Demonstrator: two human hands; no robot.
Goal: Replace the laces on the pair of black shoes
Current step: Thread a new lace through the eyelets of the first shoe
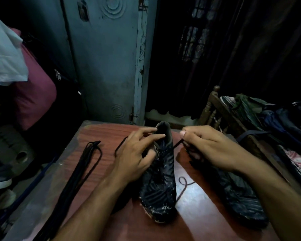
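Hands worked one black shoe [159,180] at table [111,197] centre. We saw the left hand [137,153] resting on its lace area, fingers nearly straight, touching the tongue at 12 o'clock. The right hand [210,146] pinched a black lace [178,143] between thumb and curled fingers, lace running from the eyelets towards 2 o'clock. The second shoe [241,193] lay at 3 o'clock, spare laces [87,162] at 9 o'clock. We could read no brand or writing.

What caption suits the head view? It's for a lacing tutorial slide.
Right hand pulls a lace from the middle black shoe steadied by the left hand.
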